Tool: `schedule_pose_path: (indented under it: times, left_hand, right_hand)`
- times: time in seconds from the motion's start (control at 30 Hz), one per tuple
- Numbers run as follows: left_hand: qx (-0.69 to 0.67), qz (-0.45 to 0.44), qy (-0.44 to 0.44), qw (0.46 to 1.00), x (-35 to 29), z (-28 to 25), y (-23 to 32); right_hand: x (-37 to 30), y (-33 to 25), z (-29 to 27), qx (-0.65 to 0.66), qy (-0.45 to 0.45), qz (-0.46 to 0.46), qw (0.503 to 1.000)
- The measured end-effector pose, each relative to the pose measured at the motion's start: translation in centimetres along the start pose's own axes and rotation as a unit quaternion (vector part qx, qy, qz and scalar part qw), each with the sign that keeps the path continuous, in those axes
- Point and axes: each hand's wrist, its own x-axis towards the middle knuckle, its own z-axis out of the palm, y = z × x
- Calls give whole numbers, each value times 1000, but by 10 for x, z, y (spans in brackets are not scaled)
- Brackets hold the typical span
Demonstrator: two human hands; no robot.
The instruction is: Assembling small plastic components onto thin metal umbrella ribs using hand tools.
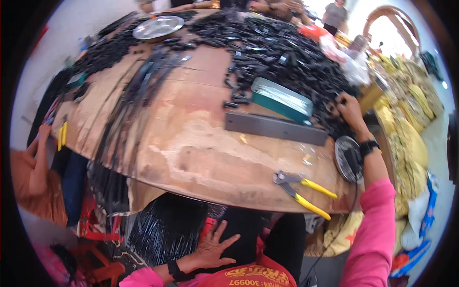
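Observation:
My left hand (pixel 215 250) rests flat on my dark trousers below the table edge, fingers spread and nothing in it. At the right edge of the table, my right hand (pixel 351 114) reaches into a big heap of small black parts (pixel 296 57). Its fingers are curled together, and what they hold, if anything, is too small to make out. Just below that wrist lies a round metal plate (pixel 340 159) with something dark on it. A grey metal bar (pixel 275 128) and a green box (pixel 282 99) lie left of the hand. Yellow-handled cutting pliers (pixel 306 192) lie open near the front edge.
Long black strips (pixel 138 91) cross the table's left part and hang over its edge. A silver tray (pixel 158 27) stands at the far side. A co-worker (pixel 38 182) sits at the left by yellow-handled pliers (pixel 63 133). Yellow sacks (pixel 406 129) are piled at the right.

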Motion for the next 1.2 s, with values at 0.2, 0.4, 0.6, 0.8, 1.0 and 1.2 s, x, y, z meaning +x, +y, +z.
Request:
schedule_pose_path:
  times: [0.2,0.4,0.6,0.8,1.0,1.2]
  left_hand:
    - [-10,-21,49,999,-9,-16,10]
    - [-91,222,315,918,-7,-71,45]
    - [-4,201,426,882,56,-146,113]
    - [76,78,405,908,135,-165,95]
    - [106,35,340,934,144,-166,91]
    - [138,16,338,931,155,-163,83]
  right_hand:
    - [-15,-73,-25,246,-13,76,966]
    - [-83,-155,-14,242,-176,23,954]
    - [-123,-165,38,14,-138,-235,962]
    - [-128,-164,44,20,-103,-317,942]
    - [-126,-148,5,153,-104,-261,947]
    - [-155,-132,-23,104,-163,-167,967]
